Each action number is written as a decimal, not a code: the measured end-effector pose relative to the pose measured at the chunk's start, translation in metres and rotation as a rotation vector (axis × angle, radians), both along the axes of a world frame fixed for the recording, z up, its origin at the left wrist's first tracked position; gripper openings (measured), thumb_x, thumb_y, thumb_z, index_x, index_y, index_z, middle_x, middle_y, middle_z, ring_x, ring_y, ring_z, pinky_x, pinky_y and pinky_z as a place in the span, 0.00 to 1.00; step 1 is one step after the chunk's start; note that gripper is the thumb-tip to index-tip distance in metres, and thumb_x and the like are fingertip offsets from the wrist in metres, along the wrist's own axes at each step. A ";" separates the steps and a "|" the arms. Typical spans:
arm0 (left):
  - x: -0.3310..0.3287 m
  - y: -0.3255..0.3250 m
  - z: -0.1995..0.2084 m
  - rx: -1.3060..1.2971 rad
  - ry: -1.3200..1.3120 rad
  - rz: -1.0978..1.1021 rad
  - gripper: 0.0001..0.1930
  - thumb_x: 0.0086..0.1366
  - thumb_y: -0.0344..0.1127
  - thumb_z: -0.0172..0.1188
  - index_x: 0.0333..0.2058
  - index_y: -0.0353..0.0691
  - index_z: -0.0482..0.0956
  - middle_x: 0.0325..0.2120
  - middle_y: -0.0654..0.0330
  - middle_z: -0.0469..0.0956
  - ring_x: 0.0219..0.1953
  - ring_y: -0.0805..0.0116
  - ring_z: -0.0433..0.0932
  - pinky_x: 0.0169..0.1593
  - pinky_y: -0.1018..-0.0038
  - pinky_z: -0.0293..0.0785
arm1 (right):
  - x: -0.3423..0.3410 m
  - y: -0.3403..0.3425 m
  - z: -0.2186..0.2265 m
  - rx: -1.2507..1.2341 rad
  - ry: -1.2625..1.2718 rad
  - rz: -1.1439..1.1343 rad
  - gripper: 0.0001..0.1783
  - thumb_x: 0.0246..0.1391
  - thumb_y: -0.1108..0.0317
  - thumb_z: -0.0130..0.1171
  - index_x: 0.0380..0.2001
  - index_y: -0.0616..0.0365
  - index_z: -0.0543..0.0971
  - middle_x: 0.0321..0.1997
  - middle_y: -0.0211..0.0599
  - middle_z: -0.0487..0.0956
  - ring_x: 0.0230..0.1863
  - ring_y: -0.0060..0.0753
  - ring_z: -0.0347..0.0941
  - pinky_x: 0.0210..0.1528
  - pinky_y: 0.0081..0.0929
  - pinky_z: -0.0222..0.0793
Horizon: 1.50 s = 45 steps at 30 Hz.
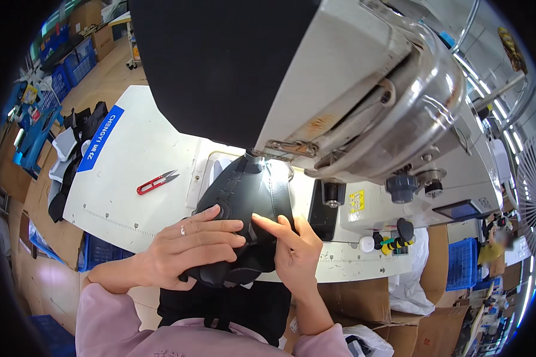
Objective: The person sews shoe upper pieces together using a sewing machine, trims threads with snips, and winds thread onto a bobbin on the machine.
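A black, leather-like sewn piece [259,193] with stitched seams and a round raised detail lies on the white sewing machine table [131,131]. Its narrow far end sits beneath the needle area of the sewing machine [357,113]. Across its near left part rests my left hand [202,244], fingers stretched out flat, a ring on one of them. My right hand [298,250] grips the right edge, one digit pointing left over the top while the others are partly hidden by the piece. The near end bunches in folds toward my lap.
Red-handled thread snips [156,182] lie on the table to the left. A dark phone-like slab [324,214] lies right of the piece, by the machine base. Small tools [393,243] stand at the right edge. Cardboard boxes [363,300] and blue crates [461,265] are on the right.
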<state>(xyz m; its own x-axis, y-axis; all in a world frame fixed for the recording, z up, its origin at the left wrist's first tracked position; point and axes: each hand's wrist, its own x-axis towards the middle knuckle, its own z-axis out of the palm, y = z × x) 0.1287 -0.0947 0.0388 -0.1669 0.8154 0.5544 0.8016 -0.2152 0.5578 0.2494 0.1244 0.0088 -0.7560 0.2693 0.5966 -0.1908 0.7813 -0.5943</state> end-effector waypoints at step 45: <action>-0.006 0.039 -0.021 0.243 -0.193 0.185 0.31 0.40 0.17 0.47 0.47 0.30 0.81 0.50 0.44 0.83 0.59 0.46 0.79 0.68 0.51 0.69 | -0.018 0.030 0.001 -0.079 -0.041 0.193 0.26 0.51 0.86 0.55 0.48 0.48 0.88 0.30 0.38 0.75 0.28 0.30 0.68 0.32 0.25 0.64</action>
<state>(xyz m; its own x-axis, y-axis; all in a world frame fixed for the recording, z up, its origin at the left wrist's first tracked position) 0.1228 -0.0557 0.0182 -0.4196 0.6097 0.6725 0.7245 -0.2213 0.6527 0.2317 0.1543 0.0098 -0.8215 0.1621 0.5467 -0.3063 0.6833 -0.6628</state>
